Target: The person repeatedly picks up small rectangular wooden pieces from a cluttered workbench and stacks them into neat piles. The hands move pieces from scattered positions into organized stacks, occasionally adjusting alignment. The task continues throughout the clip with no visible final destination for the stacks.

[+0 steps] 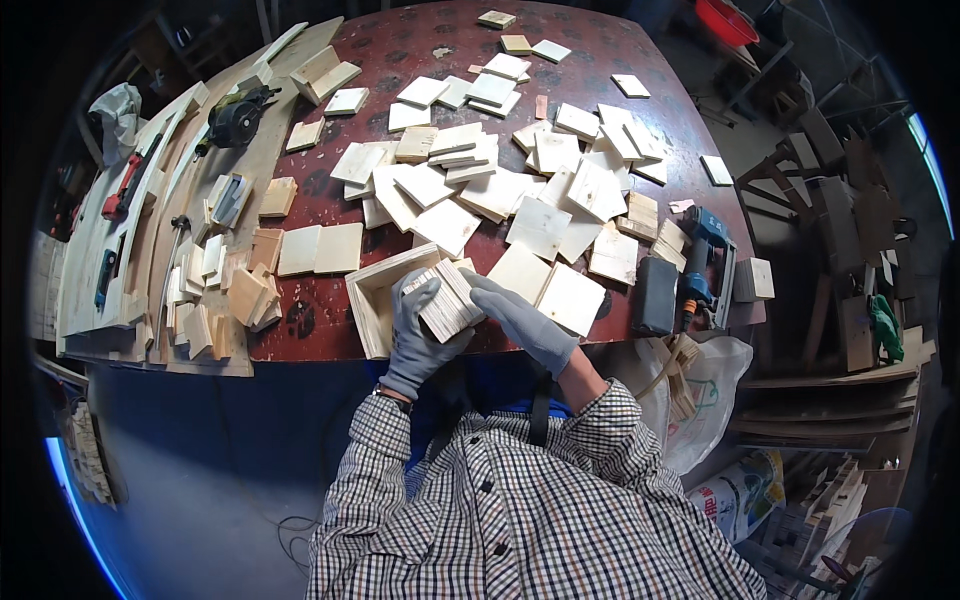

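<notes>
In front of my body, above the table's near edge, my left hand (413, 342) in a grey glove wraps round a stack of thin wooden boards (449, 303), their layered edges facing me. My right hand (528, 322), also gloved, reaches in from the right with straight fingers. Its fingertips lie against the stack's right side; the thumb is hard to make out. Just left of the stack an open wooden box (372, 312) rests on the table, partly covered by my left hand. Pale square boards (571, 300) lie beyond my right hand.
The dark red table (330, 195) carries a loose heap of wooden squares (540, 235). A blue nail gun (708, 262) and a dark block (656, 297) stand at its right edge. To the left are wood offcuts (250, 295), a black tool (238, 120) and long boards (150, 240).
</notes>
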`<state>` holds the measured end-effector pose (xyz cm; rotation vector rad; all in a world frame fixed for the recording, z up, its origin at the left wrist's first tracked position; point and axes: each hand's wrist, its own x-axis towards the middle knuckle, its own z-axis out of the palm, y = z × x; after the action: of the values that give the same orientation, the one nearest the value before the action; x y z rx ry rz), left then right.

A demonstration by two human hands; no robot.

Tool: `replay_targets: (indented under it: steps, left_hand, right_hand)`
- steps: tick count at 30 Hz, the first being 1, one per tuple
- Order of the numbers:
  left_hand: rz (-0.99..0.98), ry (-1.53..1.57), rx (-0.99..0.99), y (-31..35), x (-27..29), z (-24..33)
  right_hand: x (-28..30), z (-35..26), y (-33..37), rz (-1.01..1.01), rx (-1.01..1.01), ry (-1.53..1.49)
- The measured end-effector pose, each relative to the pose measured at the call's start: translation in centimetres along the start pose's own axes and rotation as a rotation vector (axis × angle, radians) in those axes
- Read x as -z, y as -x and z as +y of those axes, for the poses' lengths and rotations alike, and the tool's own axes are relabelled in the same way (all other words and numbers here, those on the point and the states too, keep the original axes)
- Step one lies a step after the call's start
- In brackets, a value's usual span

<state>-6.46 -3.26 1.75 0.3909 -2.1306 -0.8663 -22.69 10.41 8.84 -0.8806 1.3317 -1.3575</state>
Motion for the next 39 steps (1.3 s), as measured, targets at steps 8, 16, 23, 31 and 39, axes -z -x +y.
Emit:
replay_targets:
  steps: [8,16,23,31,39]
  left_hand:
    - [0.005,-0.062,-0.061,-0.1,0.0,-0.3]
    - [-0.002,-0.066,-0.039,-0.2,0.3,-0.1]
    - [0.016,-0.077,-0.023,-0.2,0.3,0.5]
    - [0.015,-0.043,0.004,-0.4,0.4,0.6]
    - [0.034,-0.014,-0.015,-0.2,0.1,0.5]
  right_hand:
    - [1.9,-0.7,-0.4,-0.16,-0.08,0.373]
    - [1.8,-1.6,-0.7,-0.126,-0.161,0.358]
    - [0.2,-1.4,-1.0,0.025,-0.073,0.422]
    - [0.2,-0.8,-1.1,0.044,-0.085,0.335]
    - [0.1,-0.9,-0.9,0.036,-0.065,0.312]
